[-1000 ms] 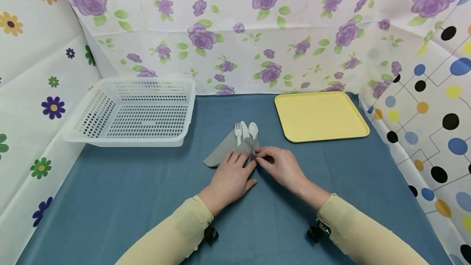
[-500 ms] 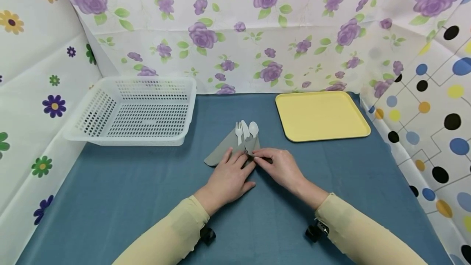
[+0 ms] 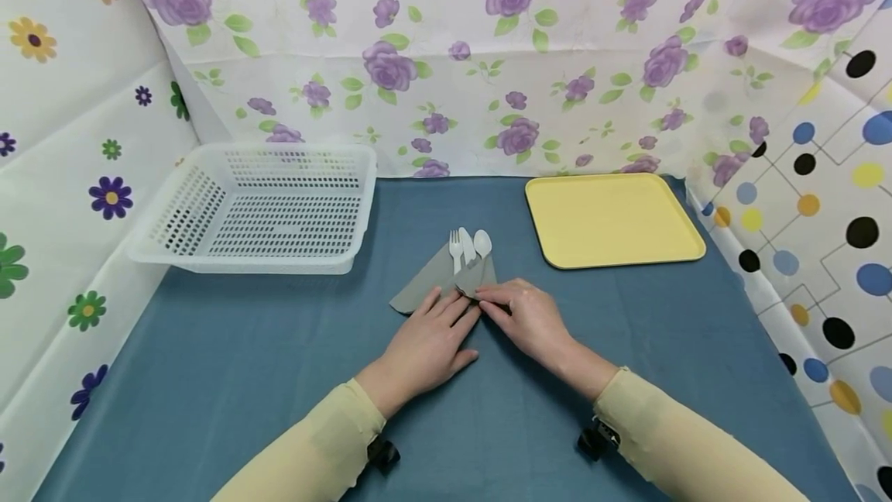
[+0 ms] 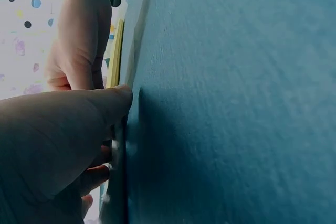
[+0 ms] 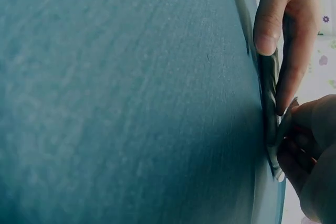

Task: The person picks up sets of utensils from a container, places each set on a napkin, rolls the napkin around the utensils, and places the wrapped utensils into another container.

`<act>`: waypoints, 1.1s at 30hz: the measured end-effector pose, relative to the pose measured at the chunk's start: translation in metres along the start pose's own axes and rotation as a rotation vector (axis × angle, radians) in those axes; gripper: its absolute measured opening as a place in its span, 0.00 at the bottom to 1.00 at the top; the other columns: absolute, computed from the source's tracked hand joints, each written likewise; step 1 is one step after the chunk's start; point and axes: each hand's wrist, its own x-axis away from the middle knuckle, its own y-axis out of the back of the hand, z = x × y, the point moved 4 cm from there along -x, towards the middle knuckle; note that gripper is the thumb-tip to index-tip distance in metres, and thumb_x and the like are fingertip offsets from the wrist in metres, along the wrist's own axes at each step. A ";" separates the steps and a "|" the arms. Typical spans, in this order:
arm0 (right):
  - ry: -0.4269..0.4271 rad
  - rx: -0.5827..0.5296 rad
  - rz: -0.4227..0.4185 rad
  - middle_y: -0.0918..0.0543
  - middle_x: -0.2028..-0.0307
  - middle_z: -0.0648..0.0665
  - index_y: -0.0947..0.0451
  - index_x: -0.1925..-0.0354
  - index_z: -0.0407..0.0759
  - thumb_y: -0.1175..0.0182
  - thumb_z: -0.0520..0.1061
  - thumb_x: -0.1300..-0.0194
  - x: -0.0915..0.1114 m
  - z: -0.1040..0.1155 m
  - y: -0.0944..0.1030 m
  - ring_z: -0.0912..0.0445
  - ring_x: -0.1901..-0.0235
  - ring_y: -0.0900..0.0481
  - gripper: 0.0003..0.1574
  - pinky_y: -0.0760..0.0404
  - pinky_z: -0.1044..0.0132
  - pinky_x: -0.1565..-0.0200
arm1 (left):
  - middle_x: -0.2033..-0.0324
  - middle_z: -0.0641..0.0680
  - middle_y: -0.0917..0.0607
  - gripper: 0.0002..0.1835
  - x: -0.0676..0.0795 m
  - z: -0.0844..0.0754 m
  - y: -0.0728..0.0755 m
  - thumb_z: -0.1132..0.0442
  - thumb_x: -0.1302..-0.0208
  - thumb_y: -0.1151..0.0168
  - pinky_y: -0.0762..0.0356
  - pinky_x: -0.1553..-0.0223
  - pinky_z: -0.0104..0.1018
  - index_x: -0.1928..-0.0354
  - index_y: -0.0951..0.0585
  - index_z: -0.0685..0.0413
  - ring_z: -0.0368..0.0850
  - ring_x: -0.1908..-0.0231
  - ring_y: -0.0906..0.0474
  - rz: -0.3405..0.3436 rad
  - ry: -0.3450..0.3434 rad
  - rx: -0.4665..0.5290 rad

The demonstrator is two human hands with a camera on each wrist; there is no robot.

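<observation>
Grey napkin (image 3: 441,273), edge pinched by right hand (image 3: 531,318)

"is it bright?"
"yes, from the head, with soft shadows beside the right sleeve (image 3: 686,424)."
"and the left wrist view?"
"darker. the blue cloth (image 4: 247,51) looks fuzzy, with a shadow by the left hand (image 4: 58,135), and the patterned sheet (image 4: 29,51) shines almost white."

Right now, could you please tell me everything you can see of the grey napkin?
The plain grey napkin looks like thin cloth, folded, its flap covering the lower parts of a white fork, knife and spoon. One side spreads leftward on the blue tablecloth. The left hand rests on it; the right hand pinches its flap.
</observation>
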 end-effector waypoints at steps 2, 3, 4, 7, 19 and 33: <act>0.017 0.027 -0.005 0.08 0.43 0.46 0.08 0.40 0.46 0.29 0.45 0.21 0.000 0.001 0.000 0.49 0.43 0.13 0.16 0.14 0.49 0.41 | 0.23 0.59 0.25 0.38 0.003 -0.001 0.001 0.41 0.21 0.32 0.41 0.19 0.60 0.20 0.25 0.56 0.59 0.22 0.30 -0.003 -0.007 -0.015; 0.029 0.039 -0.009 0.08 0.44 0.46 0.08 0.40 0.45 0.29 0.44 0.22 0.001 0.002 0.000 0.49 0.44 0.13 0.15 0.13 0.49 0.42 | 0.23 0.59 0.24 0.38 0.004 -0.001 0.002 0.40 0.21 0.32 0.41 0.19 0.60 0.21 0.25 0.57 0.58 0.22 0.30 -0.007 -0.010 -0.021; 0.040 0.052 -0.013 0.08 0.44 0.46 0.08 0.41 0.45 0.29 0.44 0.22 0.001 0.002 -0.001 0.49 0.45 0.13 0.15 0.13 0.49 0.43 | 0.24 0.59 0.23 0.38 0.005 -0.002 0.002 0.40 0.21 0.32 0.40 0.19 0.60 0.21 0.24 0.57 0.58 0.23 0.29 -0.013 -0.012 -0.028; 0.090 0.084 -0.029 0.07 0.45 0.45 0.07 0.42 0.44 0.28 0.42 0.23 0.002 0.004 -0.002 0.49 0.46 0.13 0.15 0.13 0.50 0.45 | 0.28 0.59 0.19 0.35 0.008 -0.003 0.006 0.42 0.22 0.30 0.38 0.20 0.60 0.25 0.20 0.57 0.56 0.27 0.24 -0.060 -0.008 -0.027; 0.218 0.180 -0.030 0.09 0.41 0.43 0.08 0.42 0.41 0.25 0.40 0.26 0.003 0.006 -0.009 0.47 0.44 0.16 0.16 0.14 0.52 0.42 | 0.29 0.62 0.20 0.33 0.004 0.003 0.013 0.49 0.23 0.27 0.39 0.19 0.56 0.25 0.21 0.60 0.60 0.25 0.27 -0.153 0.054 -0.008; 0.274 0.183 0.049 0.14 0.38 0.41 0.11 0.37 0.41 0.29 0.37 0.23 0.006 0.000 -0.011 0.45 0.37 0.18 0.19 0.16 0.51 0.38 | 0.24 0.62 0.23 0.36 0.003 0.006 0.000 0.47 0.19 0.32 0.43 0.17 0.53 0.22 0.25 0.62 0.59 0.21 0.32 -0.017 0.016 0.006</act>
